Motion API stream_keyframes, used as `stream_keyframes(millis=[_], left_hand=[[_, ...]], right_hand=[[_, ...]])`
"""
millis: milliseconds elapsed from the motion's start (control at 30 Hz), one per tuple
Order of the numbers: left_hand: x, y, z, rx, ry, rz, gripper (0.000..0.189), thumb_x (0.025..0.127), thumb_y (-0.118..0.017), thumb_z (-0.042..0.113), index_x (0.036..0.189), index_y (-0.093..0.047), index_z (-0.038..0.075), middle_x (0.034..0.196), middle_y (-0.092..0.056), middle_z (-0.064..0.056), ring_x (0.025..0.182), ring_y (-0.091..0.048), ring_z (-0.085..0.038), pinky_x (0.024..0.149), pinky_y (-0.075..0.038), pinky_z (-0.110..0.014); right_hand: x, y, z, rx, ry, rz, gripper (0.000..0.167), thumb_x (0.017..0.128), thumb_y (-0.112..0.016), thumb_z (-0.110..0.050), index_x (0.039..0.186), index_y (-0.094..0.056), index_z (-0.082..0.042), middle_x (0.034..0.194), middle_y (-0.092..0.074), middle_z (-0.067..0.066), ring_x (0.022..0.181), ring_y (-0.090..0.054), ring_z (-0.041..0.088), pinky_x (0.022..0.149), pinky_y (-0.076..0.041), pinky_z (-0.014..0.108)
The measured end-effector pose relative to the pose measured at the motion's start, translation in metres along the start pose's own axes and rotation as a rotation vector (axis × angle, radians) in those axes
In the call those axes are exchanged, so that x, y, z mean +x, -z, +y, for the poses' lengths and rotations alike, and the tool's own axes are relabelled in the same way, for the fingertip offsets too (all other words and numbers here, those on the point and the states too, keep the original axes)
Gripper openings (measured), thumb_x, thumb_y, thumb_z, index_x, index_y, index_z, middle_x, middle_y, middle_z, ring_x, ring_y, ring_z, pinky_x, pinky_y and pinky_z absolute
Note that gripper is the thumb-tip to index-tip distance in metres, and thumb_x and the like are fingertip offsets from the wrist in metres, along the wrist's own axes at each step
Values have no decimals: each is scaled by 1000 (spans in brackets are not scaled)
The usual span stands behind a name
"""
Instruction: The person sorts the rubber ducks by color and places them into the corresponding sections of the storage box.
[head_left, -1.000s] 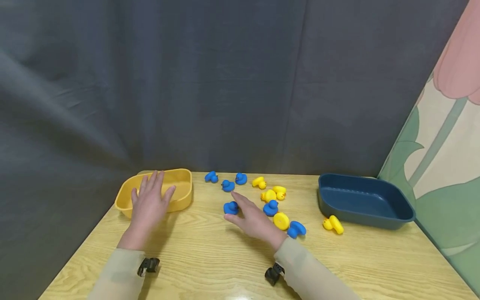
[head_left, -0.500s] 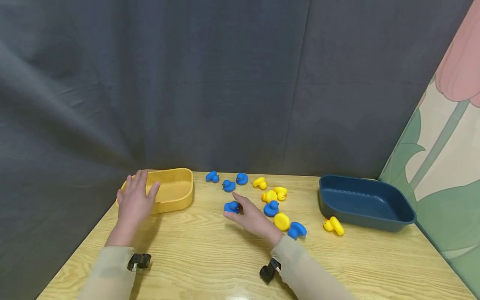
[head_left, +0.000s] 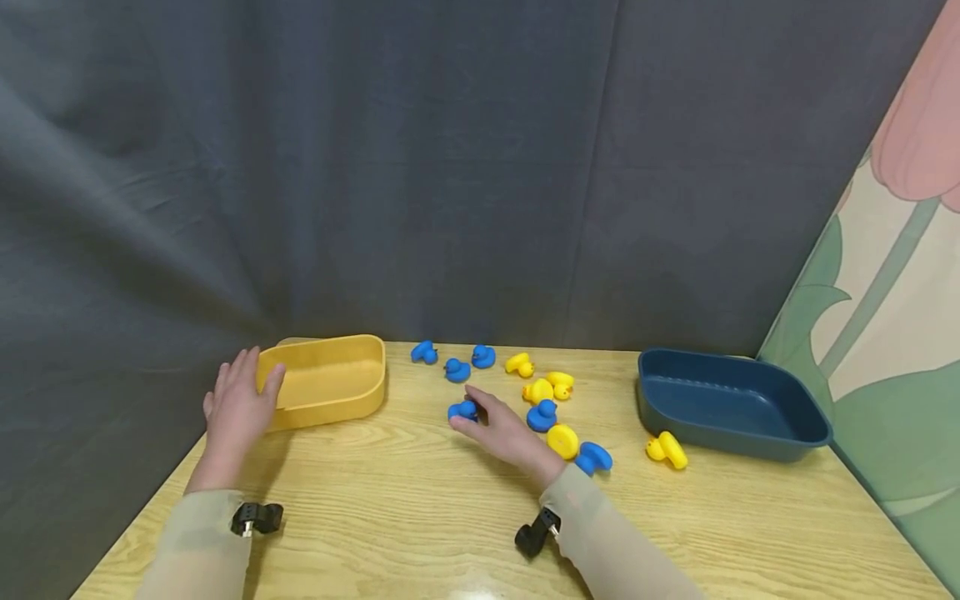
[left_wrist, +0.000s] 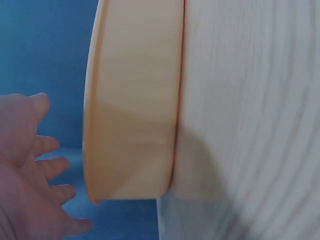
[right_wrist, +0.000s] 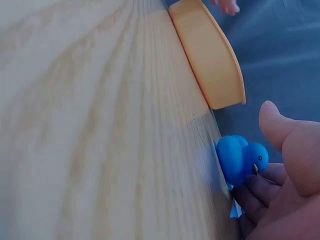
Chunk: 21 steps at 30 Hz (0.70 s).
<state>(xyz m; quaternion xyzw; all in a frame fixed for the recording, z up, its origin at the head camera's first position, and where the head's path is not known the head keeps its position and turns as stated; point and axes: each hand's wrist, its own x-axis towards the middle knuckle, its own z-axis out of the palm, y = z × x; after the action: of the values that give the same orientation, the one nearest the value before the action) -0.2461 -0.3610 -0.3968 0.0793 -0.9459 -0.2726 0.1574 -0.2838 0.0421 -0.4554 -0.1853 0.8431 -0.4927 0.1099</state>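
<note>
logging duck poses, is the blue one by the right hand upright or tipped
Upright: the blue duck has its base toward the table, head on top.

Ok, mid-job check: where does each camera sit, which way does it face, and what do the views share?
Head: worn on the head, facing forward and down over the table; left hand, right hand and both sleeves show.
Left wrist: on that wrist, facing the yellow tray; the left hand shows at the left edge.
Right wrist: on that wrist, facing low across the table toward a blue duck; right hand lower right, left fingertips at top.
Shared: head and right wrist both show that duck and tray.
</note>
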Motion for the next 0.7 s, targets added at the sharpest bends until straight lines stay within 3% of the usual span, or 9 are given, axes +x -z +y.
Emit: stream_keyframes(millis=[400,700], left_hand=[[7,-3,-39,-40,137,-74,83,119,-29,53,171,-12,-10,176,-5,-39,161,1,-63,125,-6,-81],[7,1,-53,-171,226,-148,87,119,-29,52,171,5,-9,175,-2,-40,162,-6,-59,132,-9,-68]], right_hand=[[3,6,6,-16,23,-15,72,113,-62,-49,171,-42,-11,169,-48,13,160,-40,36,130,-33,54],[6,8,6,-53,23,-7,70,114,-58,-51,168,-47,-8,168,-49,15,156,-44,39,128,-36,57]])
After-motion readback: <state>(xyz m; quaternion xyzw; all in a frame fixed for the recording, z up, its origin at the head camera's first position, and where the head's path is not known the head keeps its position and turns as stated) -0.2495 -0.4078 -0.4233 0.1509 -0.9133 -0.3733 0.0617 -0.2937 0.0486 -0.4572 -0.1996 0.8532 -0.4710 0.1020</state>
